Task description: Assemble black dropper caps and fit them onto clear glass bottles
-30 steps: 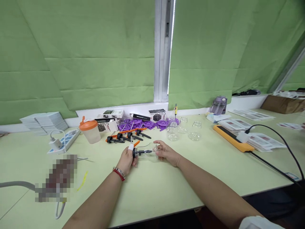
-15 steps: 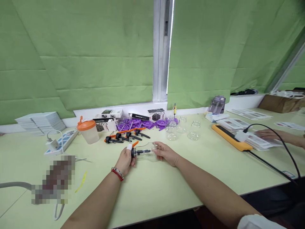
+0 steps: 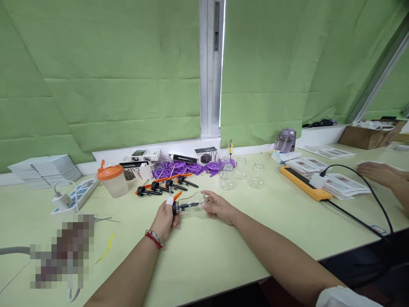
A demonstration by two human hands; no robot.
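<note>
A clear glass bottle (image 3: 194, 205) lies on its side just above the pale green table (image 3: 204, 251), held between both hands. My left hand (image 3: 165, 217) pinches the black dropper cap (image 3: 175, 207) at the bottle's neck; a white cover sits on one fingertip. My right hand (image 3: 219, 207) wraps its fingers around the bottle's base. Behind them lie several loose black droppers (image 3: 166, 187) and three empty glass bottles (image 3: 239, 174).
An orange-lidded cup (image 3: 111, 179), purple plastic parts (image 3: 188, 167), small boxes, a power strip (image 3: 72, 196) and stacked cards lie at the back left. An orange power strip (image 3: 302, 183) with a black cable and leaflets lie right. Another person's hand (image 3: 381, 175) rests at the far right.
The view has shifted so everything sits slightly left and lower. Another person's hand has come into view at the far right and moved further along the table. My hands keep holding the bottle.
</note>
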